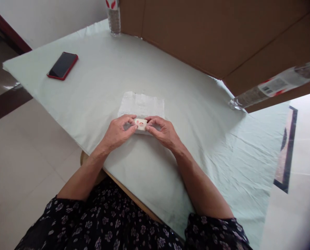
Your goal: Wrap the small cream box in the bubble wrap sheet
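Note:
A small cream-coloured piece with red print is held level between my two hands. The thumb and fingers of my left hand pinch its left end. At its right end, my right hand grips it the same way. Under and behind the piece lies a white sheet, flat on the cloth, its near part partly covered by my hands. Whether the small piece touches the sheet, I cannot tell.
A pale green cloth covers the table. A phone in a red case lies at the back left. Large brown cardboard stands at the back, with clear plastic bottles at its edges, one upright, one slanting.

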Action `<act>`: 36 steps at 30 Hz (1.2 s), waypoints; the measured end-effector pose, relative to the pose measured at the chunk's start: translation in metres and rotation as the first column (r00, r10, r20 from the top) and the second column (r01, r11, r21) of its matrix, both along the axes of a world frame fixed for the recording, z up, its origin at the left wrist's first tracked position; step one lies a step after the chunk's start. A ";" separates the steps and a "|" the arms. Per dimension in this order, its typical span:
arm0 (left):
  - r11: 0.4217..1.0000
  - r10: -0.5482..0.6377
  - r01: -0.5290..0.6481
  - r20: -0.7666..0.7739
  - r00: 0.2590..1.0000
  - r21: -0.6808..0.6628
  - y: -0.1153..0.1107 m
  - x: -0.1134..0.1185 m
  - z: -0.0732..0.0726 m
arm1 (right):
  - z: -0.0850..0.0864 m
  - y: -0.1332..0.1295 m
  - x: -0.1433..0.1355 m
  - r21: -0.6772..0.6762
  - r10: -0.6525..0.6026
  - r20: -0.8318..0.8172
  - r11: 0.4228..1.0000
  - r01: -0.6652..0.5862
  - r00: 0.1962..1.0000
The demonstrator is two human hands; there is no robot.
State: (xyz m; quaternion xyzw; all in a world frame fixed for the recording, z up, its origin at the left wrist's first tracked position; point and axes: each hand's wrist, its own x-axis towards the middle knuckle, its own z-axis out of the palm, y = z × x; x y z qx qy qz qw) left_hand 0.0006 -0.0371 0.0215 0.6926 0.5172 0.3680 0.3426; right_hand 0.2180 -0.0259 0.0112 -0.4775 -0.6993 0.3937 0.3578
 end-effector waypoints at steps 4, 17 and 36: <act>1.000 -0.003 0.005 0.096 0.995 -0.013 0.006 0.005 -0.005 | -0.001 -0.001 -0.005 -0.027 -0.054 -0.026 0.998 0.053 0.998; 0.997 0.072 -0.071 0.200 0.977 -0.009 0.002 0.009 -0.014 | 0.001 -0.006 -0.007 -0.015 -0.079 -0.070 0.997 0.078 0.994; 0.983 0.114 -0.082 0.193 0.975 -0.166 0.005 0.012 -0.009 | 0.003 0.004 0.014 0.034 -0.276 0.085 0.961 0.274 0.957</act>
